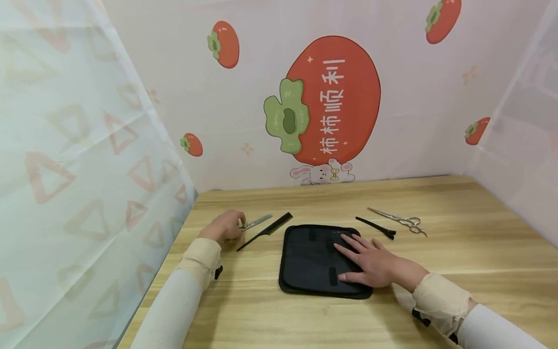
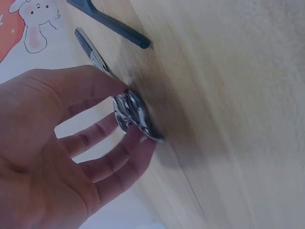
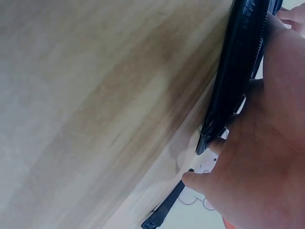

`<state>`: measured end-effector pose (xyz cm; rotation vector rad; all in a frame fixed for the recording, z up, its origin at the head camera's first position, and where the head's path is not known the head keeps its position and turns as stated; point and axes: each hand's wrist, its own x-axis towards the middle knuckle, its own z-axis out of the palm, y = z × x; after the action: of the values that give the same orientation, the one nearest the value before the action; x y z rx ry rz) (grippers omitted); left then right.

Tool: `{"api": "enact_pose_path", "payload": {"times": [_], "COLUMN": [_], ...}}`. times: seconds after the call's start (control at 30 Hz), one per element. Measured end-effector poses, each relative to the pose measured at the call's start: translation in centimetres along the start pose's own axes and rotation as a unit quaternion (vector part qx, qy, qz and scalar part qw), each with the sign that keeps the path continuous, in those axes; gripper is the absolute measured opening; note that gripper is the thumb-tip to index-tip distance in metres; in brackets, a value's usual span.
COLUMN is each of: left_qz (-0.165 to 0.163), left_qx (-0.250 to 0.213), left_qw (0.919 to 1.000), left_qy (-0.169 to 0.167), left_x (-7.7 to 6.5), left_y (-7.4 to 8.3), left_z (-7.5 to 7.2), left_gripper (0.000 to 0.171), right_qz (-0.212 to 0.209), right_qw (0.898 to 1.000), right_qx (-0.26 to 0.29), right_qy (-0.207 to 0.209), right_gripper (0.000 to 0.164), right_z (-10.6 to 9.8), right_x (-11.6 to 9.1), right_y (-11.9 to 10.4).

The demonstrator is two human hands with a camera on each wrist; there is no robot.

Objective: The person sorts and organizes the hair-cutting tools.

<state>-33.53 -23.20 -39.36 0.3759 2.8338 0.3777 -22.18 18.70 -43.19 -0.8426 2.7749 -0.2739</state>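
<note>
At the left of the table, my left hand (image 1: 227,225) pinches the ring handles of a pair of silver scissors (image 1: 259,222) between thumb and fingers. Their blades point away to the right; the left wrist view shows the shiny handles (image 2: 136,114) close above the wood. My right hand (image 1: 370,264) lies spread on a black zippered case (image 1: 307,264), its fingers straight across the lid. In the right wrist view, the case's zipped side (image 3: 238,67) appears beside the palm. A black tail comb (image 1: 272,228) lies between the scissors and the case.
Right of the case, a black hair clip (image 1: 377,227) and a second pair of silver scissors (image 1: 398,219) lie on the wooden table (image 1: 244,310). A printed cloth (image 1: 235,111) hangs behind the table, with more cloth at both sides.
</note>
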Motion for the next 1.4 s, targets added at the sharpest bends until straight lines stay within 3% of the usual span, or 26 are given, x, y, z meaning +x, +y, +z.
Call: {"api": "enact_pose_path", "payload": {"times": [0.13, 0.4, 0.77, 1.23, 1.4], "left_qz": [-0.012, -0.028, -0.088, -0.035, -0.026], "left_qx": [0.008, 0.044, -0.048, -0.084, -0.083], "left_qw": [0.9998, 0.9985, 0.9936, 0.9921, 0.9941], "left_qy": [-0.015, -0.013, -0.052, -0.086, -0.065], "left_x": [-0.3, -1.0, -1.9, -2.9, -3.3], "left_y": [0.2, 0.8, 0.3, -1.4, -1.7], "left_z": [-0.1, -0.7, -1.3, -1.0, -0.7], "left_gripper": [0.016, 0.013, 0.022, 0.019, 0.018], "right_qz": [-0.008, 0.000, -0.003, -0.017, -0.011], "right_qw": [1.000, 1.000, 1.000, 1.000, 1.000], "right_qx": [0.004, 0.003, -0.003, 0.003, 0.001], "right_qy": [-0.005, -0.008, -0.006, 0.005, -0.003], "right_gripper": [0.085, 0.087, 0.087, 0.086, 0.087], "right_z": [-0.6, -0.6, -0.6, -0.3, -0.5], "right_x": [-0.2, -0.3, -0.2, -0.1, -0.2], "right_y": [-0.5, -0.5, -0.4, 0.1, -0.3]}}
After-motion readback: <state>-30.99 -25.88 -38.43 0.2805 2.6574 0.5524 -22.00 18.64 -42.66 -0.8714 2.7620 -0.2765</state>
